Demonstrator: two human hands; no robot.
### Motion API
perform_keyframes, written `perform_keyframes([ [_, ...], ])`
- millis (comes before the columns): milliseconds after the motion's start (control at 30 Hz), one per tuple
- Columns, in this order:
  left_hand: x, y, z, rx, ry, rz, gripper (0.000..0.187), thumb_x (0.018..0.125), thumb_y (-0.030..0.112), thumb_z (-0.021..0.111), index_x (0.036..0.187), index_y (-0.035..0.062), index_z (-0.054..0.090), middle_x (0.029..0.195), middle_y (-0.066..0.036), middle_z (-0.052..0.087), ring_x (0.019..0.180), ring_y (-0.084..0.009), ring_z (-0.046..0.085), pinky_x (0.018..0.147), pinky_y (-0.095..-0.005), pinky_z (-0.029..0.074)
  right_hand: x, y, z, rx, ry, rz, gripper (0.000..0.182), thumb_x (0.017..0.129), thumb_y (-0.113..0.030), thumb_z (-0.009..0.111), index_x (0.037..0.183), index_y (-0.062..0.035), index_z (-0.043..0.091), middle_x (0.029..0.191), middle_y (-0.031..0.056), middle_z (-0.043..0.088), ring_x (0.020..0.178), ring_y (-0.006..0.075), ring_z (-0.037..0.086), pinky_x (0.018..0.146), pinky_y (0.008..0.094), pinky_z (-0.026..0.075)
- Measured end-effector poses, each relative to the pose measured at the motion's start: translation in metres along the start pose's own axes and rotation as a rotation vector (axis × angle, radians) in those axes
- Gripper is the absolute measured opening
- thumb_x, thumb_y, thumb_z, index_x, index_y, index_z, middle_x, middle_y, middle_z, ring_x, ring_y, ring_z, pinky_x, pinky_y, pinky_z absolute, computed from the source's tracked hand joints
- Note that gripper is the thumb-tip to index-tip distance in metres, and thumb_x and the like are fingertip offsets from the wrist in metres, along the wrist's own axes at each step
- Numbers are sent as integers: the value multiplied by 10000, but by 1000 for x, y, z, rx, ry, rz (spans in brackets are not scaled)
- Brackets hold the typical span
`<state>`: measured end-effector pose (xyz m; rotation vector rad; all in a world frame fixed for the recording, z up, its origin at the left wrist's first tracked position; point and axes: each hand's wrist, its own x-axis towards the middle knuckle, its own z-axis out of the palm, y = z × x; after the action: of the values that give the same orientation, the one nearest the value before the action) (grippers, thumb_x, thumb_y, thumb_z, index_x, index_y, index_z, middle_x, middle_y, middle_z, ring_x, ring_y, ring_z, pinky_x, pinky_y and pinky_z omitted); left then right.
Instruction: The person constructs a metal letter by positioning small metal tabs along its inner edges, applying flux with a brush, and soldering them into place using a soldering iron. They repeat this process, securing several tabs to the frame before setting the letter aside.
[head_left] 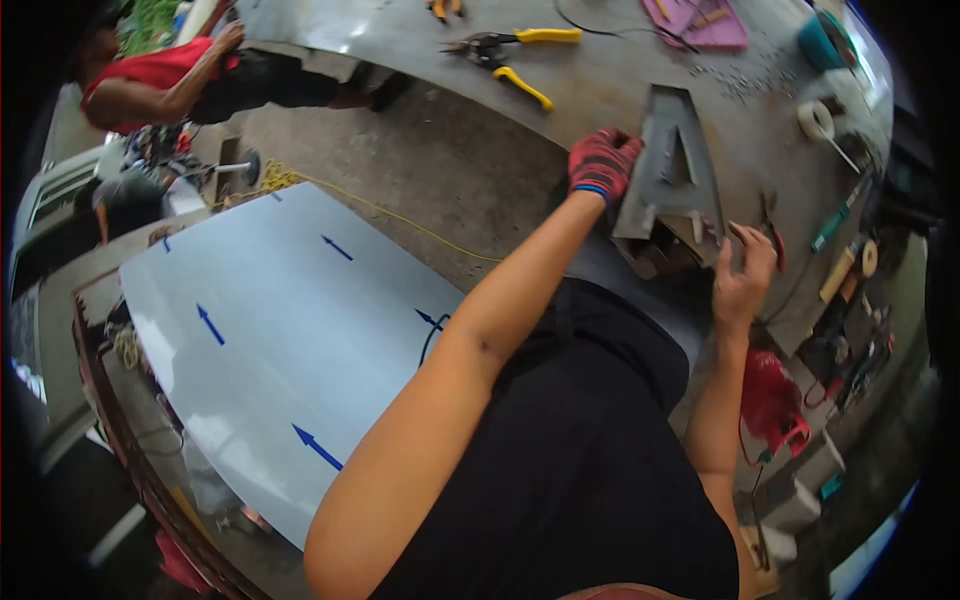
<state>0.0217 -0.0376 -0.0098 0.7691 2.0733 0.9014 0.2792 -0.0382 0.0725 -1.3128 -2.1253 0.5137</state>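
A grey sheet-metal letter A (708,200) lies at the near edge of the metal worktable (600,90). My left hand (603,162), in a red and black glove, has its fingers curled against the letter's left edge. Bare, my right hand (745,275) is beside the letter's lower right corner, thumb and fingers pinched together. A small brownish piece seems to be between them, too small to name. Just right of those fingers lies a red-handled tool (778,248). Tin snips (535,37) with yellow handles rest farther back, spread apart.
A pink tray (705,25), scattered small metal bits (745,82), a tape roll (815,120) and a green-handled screwdriver (828,228) are on the table. A large pale sheet (260,300) with blue arrows stands left. A person in red (150,95) is at the far left.
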Motion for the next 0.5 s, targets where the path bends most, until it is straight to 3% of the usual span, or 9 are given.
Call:
perform_keyframes([
  [167,-25,6,-12,53,-42,43,362,926,350,745,1094,30,749,1012,-159,774,935,-261,739,876,-381,556,10,-5,8,27,-43,-1,251,843,-8,722,1087,-65,711,1055,98,658,1020,314,589,924,423,467],
  [233,-42,-3,-12,76,-99,18,353,927,333,750,1104,28,739,1015,-151,772,928,-254,735,872,-381,557,13,-2,16,1,-57,7,262,834,-14,734,1089,-72,713,1052,91,654,1019,306,587,915,422,466],
  [300,-59,-19,-16,234,11,181,347,919,291,771,1138,28,714,1024,-133,765,917,-233,727,866,-371,559,20,-4,25,-2,-72,-11,273,825,-19,747,1090,-79,714,1050,84,651,1019,298,585,906,421,465],
  [500,-67,-30,-12,165,-36,174,329,904,195,785,1171,22,700,1034,-117,761,897,-194,718,854,-346,570,36,-4,54,-102,-192,-91,323,808,-103,806,1119,-105,722,1118,67,605,1031,264,575,897,403,473],
])
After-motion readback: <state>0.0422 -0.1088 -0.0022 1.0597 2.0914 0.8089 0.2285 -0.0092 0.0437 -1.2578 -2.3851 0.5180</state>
